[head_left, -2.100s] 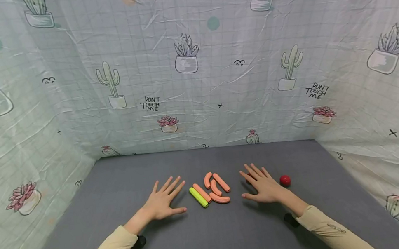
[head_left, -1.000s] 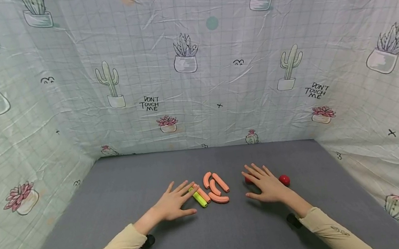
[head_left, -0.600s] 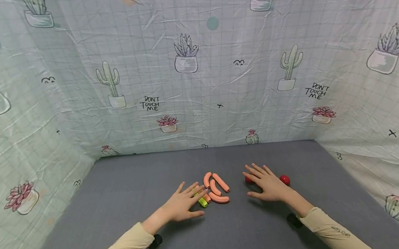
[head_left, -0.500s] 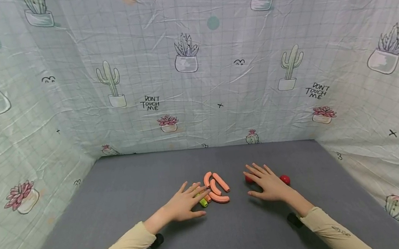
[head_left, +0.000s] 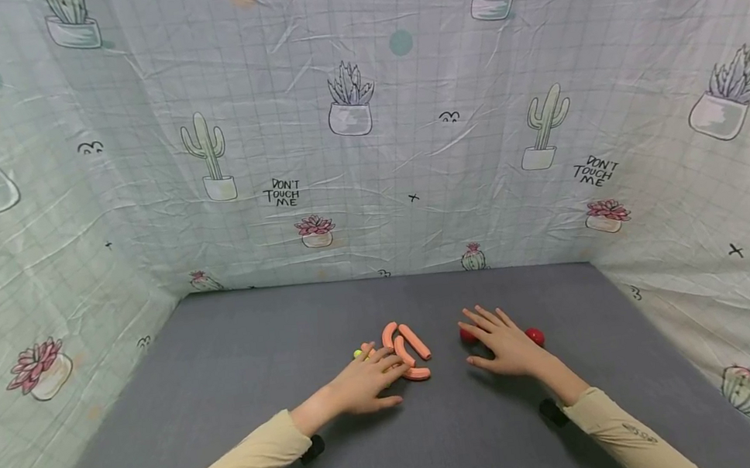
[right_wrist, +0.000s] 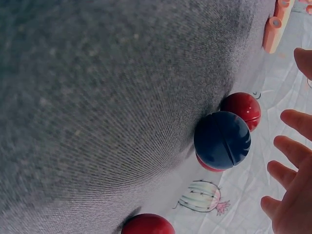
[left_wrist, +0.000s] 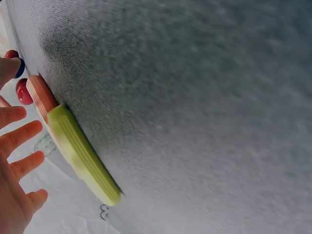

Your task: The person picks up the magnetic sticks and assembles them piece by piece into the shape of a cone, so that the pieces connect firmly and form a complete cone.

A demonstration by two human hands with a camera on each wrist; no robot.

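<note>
Left hand point(head_left: 364, 385) hovers, fingers spread, gripping nothing. Under it: the straight, ribbed yellow-green stick point(left_wrist: 82, 153) and a straight, ribbed salmon-orange stick point(left_wrist: 43, 95) alongside, both on the grey cloth-covered table point(head_left: 274, 324). I see a gap at the fingertips from the left wrist. Right hand point(head_left: 507, 346) also spread, holding nothing, above a glossy dark-blue ball point(right_wrist: 222, 140) and a glossy red ball point(right_wrist: 242, 108). If I pick up a stick, I'd lower straight down and pinch across its middle, without nudging its neighbour. Balls probably roll easily; I'd keep the right fingers high.
</note>
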